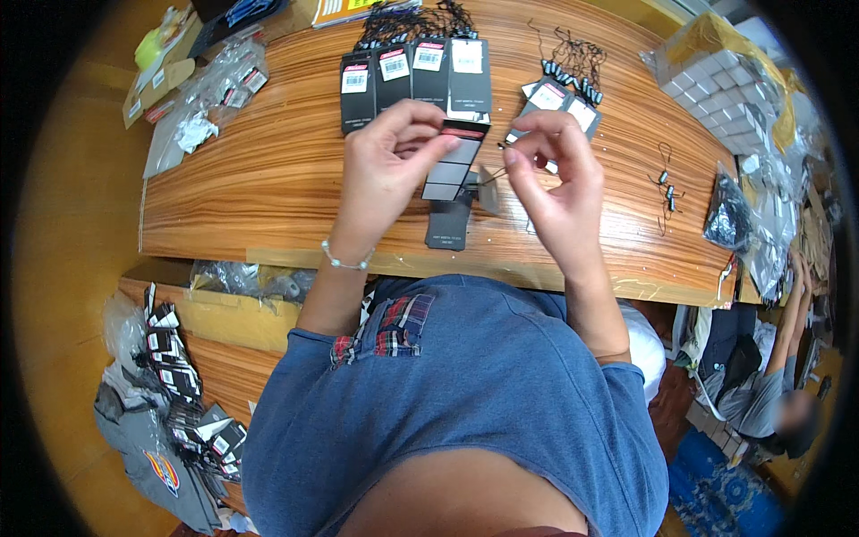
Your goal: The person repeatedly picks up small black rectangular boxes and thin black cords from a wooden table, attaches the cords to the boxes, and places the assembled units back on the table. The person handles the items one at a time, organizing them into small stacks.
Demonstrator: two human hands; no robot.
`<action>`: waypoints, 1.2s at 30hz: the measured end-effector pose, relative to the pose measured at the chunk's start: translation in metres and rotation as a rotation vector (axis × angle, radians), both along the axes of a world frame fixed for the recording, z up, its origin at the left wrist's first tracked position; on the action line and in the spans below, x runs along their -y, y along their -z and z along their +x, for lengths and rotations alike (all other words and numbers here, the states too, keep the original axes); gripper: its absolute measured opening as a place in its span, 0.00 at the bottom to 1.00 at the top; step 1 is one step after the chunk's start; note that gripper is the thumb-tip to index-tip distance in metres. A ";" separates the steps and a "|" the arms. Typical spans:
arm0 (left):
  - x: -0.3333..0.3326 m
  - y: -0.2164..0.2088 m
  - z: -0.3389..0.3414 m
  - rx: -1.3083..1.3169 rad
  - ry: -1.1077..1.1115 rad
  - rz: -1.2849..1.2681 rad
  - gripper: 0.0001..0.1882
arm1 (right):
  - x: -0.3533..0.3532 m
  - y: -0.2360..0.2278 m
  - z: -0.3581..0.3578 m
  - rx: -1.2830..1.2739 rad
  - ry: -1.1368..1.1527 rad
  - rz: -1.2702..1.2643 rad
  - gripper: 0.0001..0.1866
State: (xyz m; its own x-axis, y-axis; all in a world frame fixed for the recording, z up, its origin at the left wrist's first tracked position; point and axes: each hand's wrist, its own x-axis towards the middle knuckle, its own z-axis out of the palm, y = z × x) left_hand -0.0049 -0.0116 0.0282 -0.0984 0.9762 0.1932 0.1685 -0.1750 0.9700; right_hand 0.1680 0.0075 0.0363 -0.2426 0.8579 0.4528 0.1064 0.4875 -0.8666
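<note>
My left hand pinches a dark hang tag with grey panels and a red stripe, held upright above the table. Close to its right, the thumb and forefinger of my right hand are pinched on a thin black hang-tag string. A small greyish piece hangs between the hands, partly blurred. Beneath them a dark tag lies flat near the table's front edge. Beyond my left hand, several dark tags with white labels overlap in a row, their black strings bunched behind.
More strung tags lie beyond my right hand. Loose strings, a bag of black items and plastic-wrapped small white boxes are at right. Clear plastic bags lie at left. Tag bundles sit lower left. Another person is at far right.
</note>
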 end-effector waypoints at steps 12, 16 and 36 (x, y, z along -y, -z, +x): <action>0.002 -0.011 0.029 -0.067 0.078 0.099 0.09 | 0.000 0.009 0.004 -0.124 0.053 -0.040 0.11; 0.002 -0.011 0.029 -0.097 0.073 0.107 0.09 | -0.002 0.011 0.005 -0.171 0.034 -0.077 0.10; -0.001 -0.017 0.033 -0.444 0.124 0.378 0.07 | 0.003 0.017 0.003 -0.480 -0.047 -0.247 0.10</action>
State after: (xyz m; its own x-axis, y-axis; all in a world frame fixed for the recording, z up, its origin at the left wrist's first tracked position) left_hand 0.0284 -0.0101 0.0453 0.1820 0.8306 0.5263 0.4998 -0.5391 0.6779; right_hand 0.1706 0.0048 0.0190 -0.0989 0.9462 0.3080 -0.3464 0.2575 -0.9021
